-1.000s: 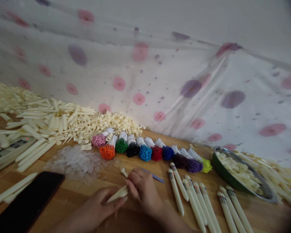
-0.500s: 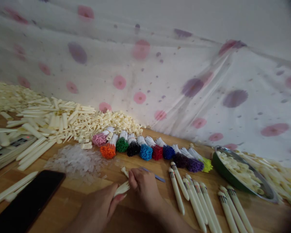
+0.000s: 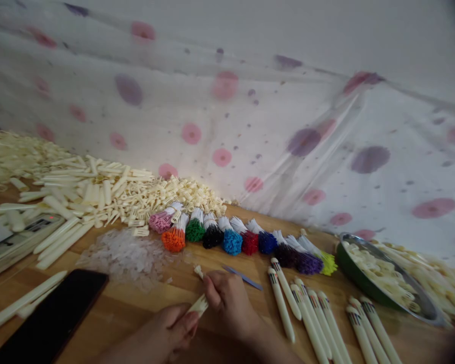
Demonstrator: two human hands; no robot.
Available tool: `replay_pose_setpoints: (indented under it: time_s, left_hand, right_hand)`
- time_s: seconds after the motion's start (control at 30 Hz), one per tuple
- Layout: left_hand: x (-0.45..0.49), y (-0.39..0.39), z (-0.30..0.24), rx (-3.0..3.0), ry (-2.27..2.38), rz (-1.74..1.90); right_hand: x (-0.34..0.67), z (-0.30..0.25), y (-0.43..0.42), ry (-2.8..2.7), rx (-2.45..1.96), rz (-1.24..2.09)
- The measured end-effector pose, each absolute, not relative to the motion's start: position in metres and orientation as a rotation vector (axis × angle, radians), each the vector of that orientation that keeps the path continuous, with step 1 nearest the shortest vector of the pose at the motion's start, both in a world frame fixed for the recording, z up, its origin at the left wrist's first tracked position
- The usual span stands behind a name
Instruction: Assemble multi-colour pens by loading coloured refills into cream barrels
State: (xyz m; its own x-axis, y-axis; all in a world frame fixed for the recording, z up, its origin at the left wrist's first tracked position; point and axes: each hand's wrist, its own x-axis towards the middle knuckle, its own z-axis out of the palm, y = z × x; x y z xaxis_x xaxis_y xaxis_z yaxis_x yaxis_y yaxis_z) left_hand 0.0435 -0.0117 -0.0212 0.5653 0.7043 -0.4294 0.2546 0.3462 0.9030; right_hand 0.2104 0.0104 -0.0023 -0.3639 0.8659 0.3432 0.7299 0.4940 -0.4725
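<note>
My left hand (image 3: 174,327) is closed around a cream slotted pen barrel (image 3: 200,304), whose open prongs point up and right. My right hand (image 3: 230,302) is curled in a pinch right beside those prongs; what sits between its fingertips is hidden. A small cream plastic piece (image 3: 198,271) shows just beyond the right fingers, and I cannot tell whether it is held or lies on the table. Behind the right hand lies a flat purple-blue strip (image 3: 242,277). Bundles of thin white refills with coloured ends, such as the orange bundle (image 3: 173,239), stand in a row farther back.
Several multicolour pens (image 3: 281,306) lie at the right, near a green-sided bowl (image 3: 367,283) of cream parts. A heap of clear plastic bits (image 3: 125,255), a black phone (image 3: 53,316), a power strip (image 3: 26,247) and piled cream parts (image 3: 109,187) occupy the left.
The fingers of my left hand have closed more around the pen barrel, which now points more steeply up. My right hand stays pinched beside it. The whole view has shifted slightly.
</note>
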Motion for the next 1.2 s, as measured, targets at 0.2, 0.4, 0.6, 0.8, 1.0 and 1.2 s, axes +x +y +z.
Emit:
replay_pose_setpoints:
  time_s: [0.2,0.4,0.6,0.8,1.0,1.2]
  left_hand:
    - [0.043,-0.013,-0.015,1.953,1.387,0.374]
    - [0.042,-0.011,0.001,2.084,1.52,0.277]
    - [0.033,-0.006,0.011,2.13,1.648,0.26]
    - [0.022,0.002,0.011,2.13,1.76,0.372]
    - [0.011,0.017,-0.001,2.05,1.639,0.724]
    - [-0.008,0.034,-0.004,1.826,1.696,1.022]
  right_hand:
    - [0.2,-0.003,0.016,-2.202,-1.443,0.304]
    - [0.195,0.01,0.028,-2.306,-1.434,0.27]
    - [0.182,0.034,0.046,-2.443,-1.399,0.219]
    - [0.157,0.038,0.061,-2.433,-1.619,0.161]
    - [0.128,0.033,0.072,-2.438,-1.627,0.129]
    - [0.112,0.042,0.111,-2.338,-1.558,0.046]
